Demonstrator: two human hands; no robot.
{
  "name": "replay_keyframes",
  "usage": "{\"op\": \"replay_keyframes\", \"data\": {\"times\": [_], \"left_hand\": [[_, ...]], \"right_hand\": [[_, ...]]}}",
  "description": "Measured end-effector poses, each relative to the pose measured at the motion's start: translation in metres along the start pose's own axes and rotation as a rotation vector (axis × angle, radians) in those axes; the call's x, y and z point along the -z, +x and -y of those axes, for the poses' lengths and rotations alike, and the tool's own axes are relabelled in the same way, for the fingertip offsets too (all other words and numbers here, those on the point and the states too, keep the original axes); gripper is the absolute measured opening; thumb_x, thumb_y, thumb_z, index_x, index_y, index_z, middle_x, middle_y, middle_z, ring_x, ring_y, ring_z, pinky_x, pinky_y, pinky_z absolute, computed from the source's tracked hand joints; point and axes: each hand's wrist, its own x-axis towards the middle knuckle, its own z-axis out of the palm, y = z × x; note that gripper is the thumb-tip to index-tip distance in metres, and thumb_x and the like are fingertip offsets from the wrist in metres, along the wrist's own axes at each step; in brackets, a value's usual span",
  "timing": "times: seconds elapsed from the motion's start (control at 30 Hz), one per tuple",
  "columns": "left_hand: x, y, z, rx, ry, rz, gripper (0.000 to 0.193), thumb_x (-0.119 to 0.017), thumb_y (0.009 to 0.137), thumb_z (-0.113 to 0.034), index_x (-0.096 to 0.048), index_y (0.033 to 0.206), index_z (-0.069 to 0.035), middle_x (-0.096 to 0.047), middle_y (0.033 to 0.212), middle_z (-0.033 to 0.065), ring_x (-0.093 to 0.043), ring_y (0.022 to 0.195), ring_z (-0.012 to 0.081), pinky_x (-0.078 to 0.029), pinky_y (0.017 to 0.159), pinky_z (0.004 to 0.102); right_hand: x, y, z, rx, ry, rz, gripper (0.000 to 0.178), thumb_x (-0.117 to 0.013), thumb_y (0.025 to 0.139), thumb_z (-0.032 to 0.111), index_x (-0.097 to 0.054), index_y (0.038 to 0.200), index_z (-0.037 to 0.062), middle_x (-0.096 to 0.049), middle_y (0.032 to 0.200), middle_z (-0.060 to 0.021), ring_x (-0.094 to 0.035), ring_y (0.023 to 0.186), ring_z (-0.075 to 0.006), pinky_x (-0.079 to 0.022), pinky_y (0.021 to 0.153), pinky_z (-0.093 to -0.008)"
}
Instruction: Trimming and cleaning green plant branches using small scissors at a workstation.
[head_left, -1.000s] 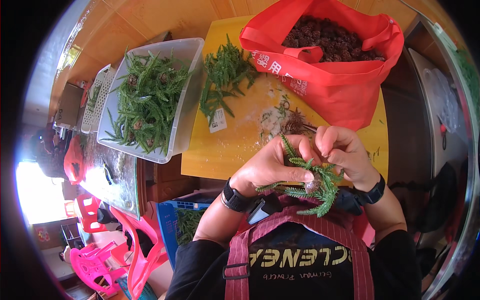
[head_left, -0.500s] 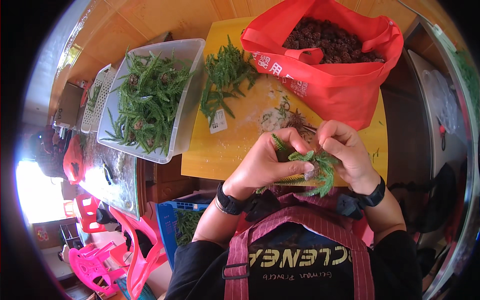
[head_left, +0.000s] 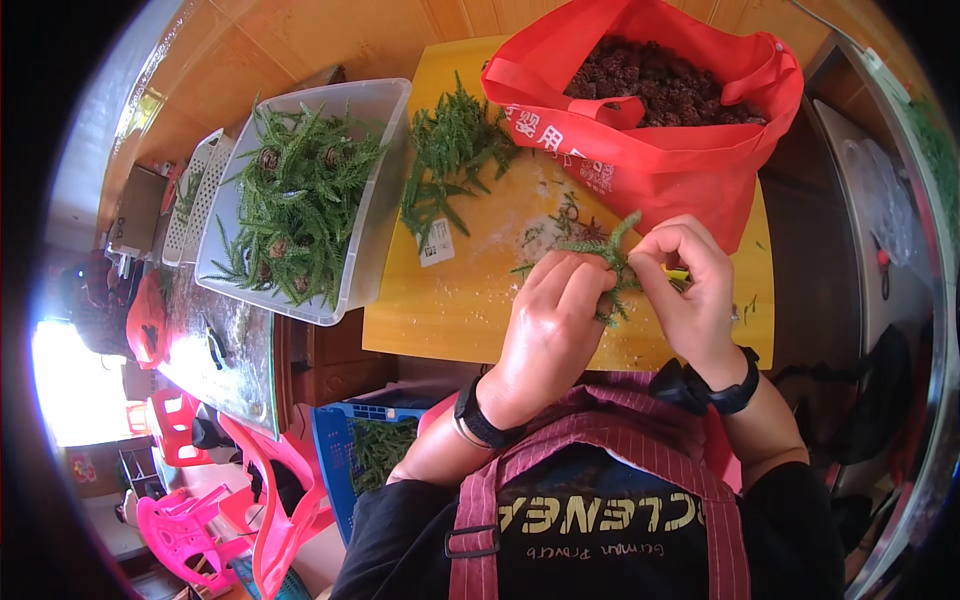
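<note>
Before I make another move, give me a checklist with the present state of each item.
1. Left hand holding the green sprig: ok, fingers closed around it.
2. Right hand gripping the sprig too: cannot tell; its fingertips are right beside it.
3. Pine cones on offer: ok, plenty in the open red bag.
4. Loose greenery out: ok, a pile lies beside the clear bin.
5. Yellow tabletop clean: not ok, pale debris is scattered there.
</note>
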Motion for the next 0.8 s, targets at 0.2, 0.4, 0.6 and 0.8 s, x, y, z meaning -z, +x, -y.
{"op": "replay_keyframes", "data": {"times": [0.2, 0.4, 0.6, 0.8], "left_hand": [[0.003, -0.004, 0.004, 0.288, -0.371, 0.083, 0.023, -0.068, 0.065, 0.009, -0.056, 0.082, 0.0, -0.063, 0.087, 0.0116, -0.061, 0.08, 0.0173, -0.048, 0.069, 0.0267], [0.003, -0.007, 0.006, 0.316, -0.505, 0.071, 0.02, -0.07, 0.07, 0.006, -0.056, 0.083, 0.0, -0.064, 0.089, 0.0101, -0.06, 0.079, 0.0119, -0.047, 0.068, 0.0236], [0.003, -0.006, 0.004, 0.281, -0.431, 0.099, 0.02, -0.07, 0.069, 0.006, -0.057, 0.082, -0.001, -0.064, 0.089, 0.0077, -0.059, 0.076, 0.0106, -0.046, 0.063, 0.023], [0.002, -0.002, 0.001, 0.115, -0.258, 0.011, 0.023, -0.066, 0.063, 0.01, -0.057, 0.081, -0.001, -0.063, 0.087, 0.0095, -0.061, 0.075, 0.0193, -0.047, 0.061, 0.026]], "right_hand": [[0.006, -0.002, -0.004, -0.029, 0.145, 0.061, 0.01, -0.06, 0.076, -0.005, -0.059, 0.084, -0.0008, -0.052, 0.08, -0.0028, -0.048, 0.071, -0.0082, -0.038, 0.064, -0.0197], [0.009, -0.007, -0.003, -0.082, 0.227, 0.098, 0.019, -0.064, 0.076, -0.001, -0.063, 0.095, 0.001, -0.054, 0.081, -0.0012, -0.049, 0.069, -0.0061, -0.037, 0.061, -0.0197], [0.01, -0.006, 0.002, -0.099, 0.193, 0.111, 0.015, -0.062, 0.077, -0.004, -0.06, 0.091, -0.002, -0.051, 0.083, -0.003, -0.048, 0.072, -0.0079, -0.038, 0.067, -0.02], [0.005, -0.007, 0.0, -0.073, 0.145, 0.011, 0.01, -0.062, 0.075, -0.006, -0.06, 0.083, -0.0011, -0.052, 0.081, -0.0041, -0.048, 0.07, -0.0086, -0.038, 0.065, -0.0202]]}}
